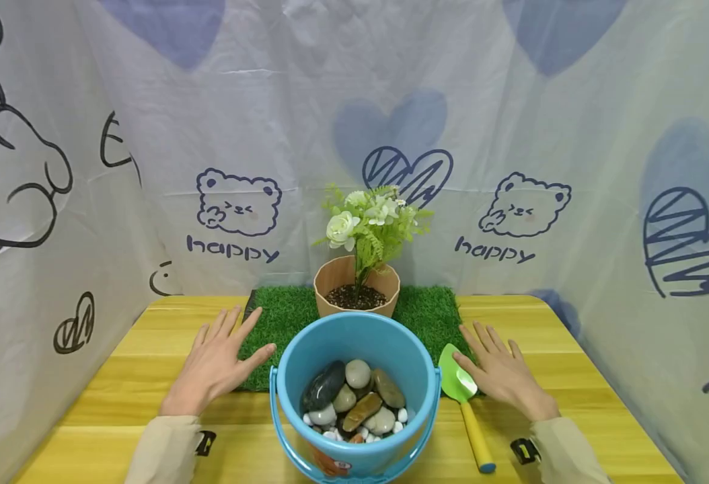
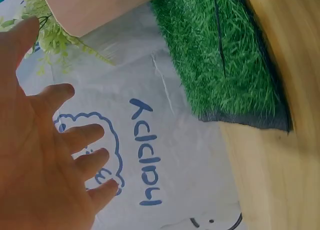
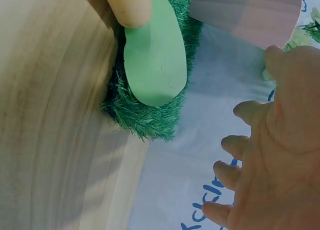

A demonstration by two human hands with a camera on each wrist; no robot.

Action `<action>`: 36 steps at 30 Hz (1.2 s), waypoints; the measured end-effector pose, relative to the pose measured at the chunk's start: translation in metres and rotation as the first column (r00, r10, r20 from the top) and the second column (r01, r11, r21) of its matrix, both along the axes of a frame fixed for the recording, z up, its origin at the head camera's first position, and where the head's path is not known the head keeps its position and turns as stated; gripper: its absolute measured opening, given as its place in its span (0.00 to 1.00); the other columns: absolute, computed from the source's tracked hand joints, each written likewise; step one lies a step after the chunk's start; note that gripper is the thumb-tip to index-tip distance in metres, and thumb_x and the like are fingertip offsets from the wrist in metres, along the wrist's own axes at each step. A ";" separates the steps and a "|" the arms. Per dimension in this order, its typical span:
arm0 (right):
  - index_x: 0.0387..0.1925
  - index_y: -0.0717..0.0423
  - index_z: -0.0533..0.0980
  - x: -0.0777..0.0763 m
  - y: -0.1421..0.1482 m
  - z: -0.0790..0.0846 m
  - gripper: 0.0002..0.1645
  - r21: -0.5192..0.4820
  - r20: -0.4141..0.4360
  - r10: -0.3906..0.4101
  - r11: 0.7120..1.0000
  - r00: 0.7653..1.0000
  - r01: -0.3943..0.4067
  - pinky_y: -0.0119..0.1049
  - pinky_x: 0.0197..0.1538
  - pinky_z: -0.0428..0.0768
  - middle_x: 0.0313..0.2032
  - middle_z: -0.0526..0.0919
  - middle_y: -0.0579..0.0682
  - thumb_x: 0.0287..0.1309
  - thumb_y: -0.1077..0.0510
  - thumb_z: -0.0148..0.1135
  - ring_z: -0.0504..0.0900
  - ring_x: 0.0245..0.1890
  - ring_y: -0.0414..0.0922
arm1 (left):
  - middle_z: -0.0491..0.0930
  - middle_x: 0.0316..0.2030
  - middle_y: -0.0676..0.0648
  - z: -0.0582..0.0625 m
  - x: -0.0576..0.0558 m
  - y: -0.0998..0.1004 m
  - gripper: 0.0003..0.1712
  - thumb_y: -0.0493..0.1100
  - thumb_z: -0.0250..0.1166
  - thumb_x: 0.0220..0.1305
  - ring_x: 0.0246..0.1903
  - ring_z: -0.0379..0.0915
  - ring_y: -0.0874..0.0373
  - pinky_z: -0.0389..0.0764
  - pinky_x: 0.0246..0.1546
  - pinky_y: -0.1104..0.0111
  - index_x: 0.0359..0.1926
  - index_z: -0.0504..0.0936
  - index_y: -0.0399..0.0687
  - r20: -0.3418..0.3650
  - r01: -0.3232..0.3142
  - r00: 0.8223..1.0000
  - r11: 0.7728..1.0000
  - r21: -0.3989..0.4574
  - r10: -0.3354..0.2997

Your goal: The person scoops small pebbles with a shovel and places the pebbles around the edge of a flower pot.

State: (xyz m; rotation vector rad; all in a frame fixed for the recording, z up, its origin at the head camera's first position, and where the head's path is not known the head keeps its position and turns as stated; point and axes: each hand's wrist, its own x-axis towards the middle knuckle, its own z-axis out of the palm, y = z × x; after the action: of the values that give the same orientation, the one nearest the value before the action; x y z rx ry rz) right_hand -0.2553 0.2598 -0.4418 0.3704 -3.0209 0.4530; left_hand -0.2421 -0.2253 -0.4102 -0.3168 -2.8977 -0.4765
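Note:
My left hand (image 1: 218, 363) is spread with straight fingers over the left edge of the grass mat (image 1: 282, 336), holding nothing. On the other side my right hand (image 1: 502, 370) also has its fingers spread, its thumb overlapping the green blade of a toy shovel (image 1: 474, 423) in the head view. That shovel has a yellow handle and lies partly on the mat, as the right wrist view shows. Between the hands stands a blue bucket (image 1: 354, 329) with its handle lowered to the front. Inside it are large smooth stones (image 1: 363, 411) above small white pebbles (image 1: 401, 415).
Behind the bucket, a tan flowerpot (image 1: 330, 279) with dark soil holds white flowers (image 1: 342, 230) and green leaves. The wooden table (image 1: 572, 403) carries everything. A printed cloth (image 1: 354, 81) with hearts and bears hangs at the back and both sides.

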 end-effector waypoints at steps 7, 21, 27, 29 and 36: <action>0.77 0.52 0.50 0.001 0.000 0.000 0.43 -0.011 0.017 0.018 1.000 1.000 -0.018 0.71 0.69 0.39 0.76 0.46 0.64 0.71 0.33 0.35 0.44 0.75 0.67 | 0.51 0.75 0.36 0.001 -0.002 0.005 0.41 0.70 0.43 0.70 0.74 0.42 0.34 0.44 0.70 0.37 0.78 0.50 0.62 -0.033 0.031 0.999 0.994 0.107 -0.028; 0.75 0.53 0.56 0.006 -0.002 0.000 0.42 -0.002 0.049 0.051 0.999 0.998 -0.051 0.72 0.68 0.48 0.75 0.52 0.64 0.71 0.33 0.36 0.49 0.74 0.67 | 0.80 0.57 0.42 0.019 0.012 0.041 0.27 0.53 0.41 0.78 0.56 0.77 0.45 0.78 0.53 0.50 0.69 0.71 0.51 -0.084 0.260 0.962 0.778 0.572 -0.259; 0.75 0.55 0.57 0.008 -0.003 0.002 0.43 -0.014 0.086 0.067 0.998 0.994 -0.066 0.70 0.68 0.51 0.74 0.53 0.66 0.71 0.33 0.39 0.49 0.73 0.68 | 0.73 0.64 0.41 0.025 0.026 0.055 0.26 0.49 0.45 0.76 0.56 0.77 0.45 0.81 0.51 0.62 0.72 0.65 0.53 0.005 0.293 0.920 0.696 0.655 -0.392; 0.75 0.55 0.57 0.009 -0.003 0.002 0.43 -0.022 0.098 0.071 0.997 0.993 -0.069 0.70 0.68 0.51 0.73 0.53 0.67 0.70 0.33 0.39 0.49 0.73 0.69 | 0.71 0.66 0.39 0.025 0.027 0.059 0.28 0.45 0.47 0.75 0.57 0.77 0.43 0.82 0.49 0.64 0.73 0.63 0.53 0.010 0.299 0.916 0.697 0.652 -0.402; 0.74 0.54 0.59 0.014 -0.001 -0.004 0.43 -0.016 0.124 0.075 0.997 0.989 -0.073 0.71 0.65 0.56 0.71 0.57 0.70 0.69 0.32 0.41 0.54 0.71 0.70 | 0.74 0.62 0.36 0.014 0.029 0.071 0.35 0.34 0.46 0.64 0.53 0.79 0.43 0.83 0.42 0.67 0.73 0.62 0.48 -0.045 0.278 0.946 0.732 0.622 -0.322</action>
State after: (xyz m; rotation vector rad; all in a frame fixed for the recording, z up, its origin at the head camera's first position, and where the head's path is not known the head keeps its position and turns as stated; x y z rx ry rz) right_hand -0.2412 0.2586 -0.4454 0.4721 -3.1315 0.5174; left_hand -0.2127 -0.1545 -0.3959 -0.6666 -2.5407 -1.4763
